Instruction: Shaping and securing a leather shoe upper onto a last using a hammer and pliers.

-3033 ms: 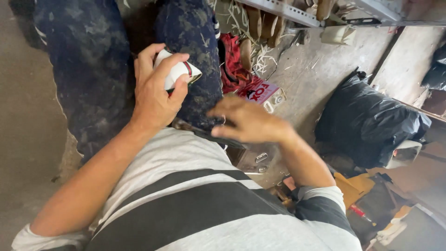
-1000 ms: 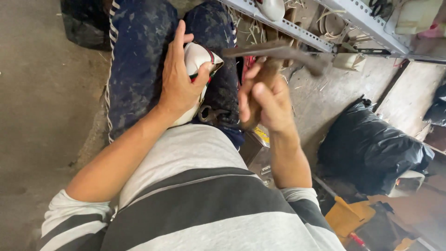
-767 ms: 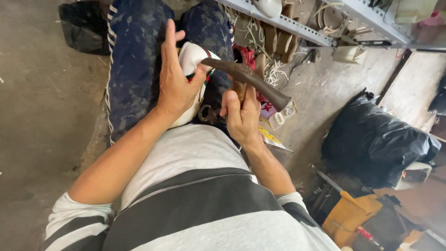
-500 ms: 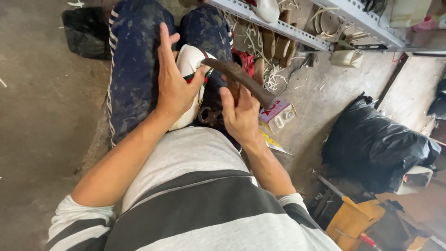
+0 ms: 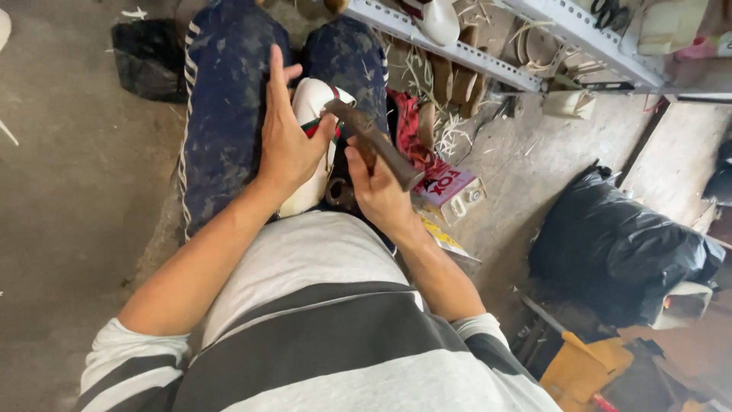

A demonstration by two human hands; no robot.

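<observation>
While your left hand point(image 5: 286, 145) clamps the white shoe point(image 5: 314, 122) on your lap between your knees, keep your right hand point(image 5: 379, 187) closed firmly around the hammer point(image 5: 374, 141), its head touching the shoe's upper edge; strike short and square. Far right, a bulging black plastic bag point(image 5: 610, 244) sits tied, contents hidden.

- Left: bare concrete floor point(image 5: 69, 198) gives open passage.
- Right: black plastic bag point(image 5: 618, 244) blocks.
- Ahead: metal shelf rail point(image 5: 450, 47) limits forward reach.
</observation>
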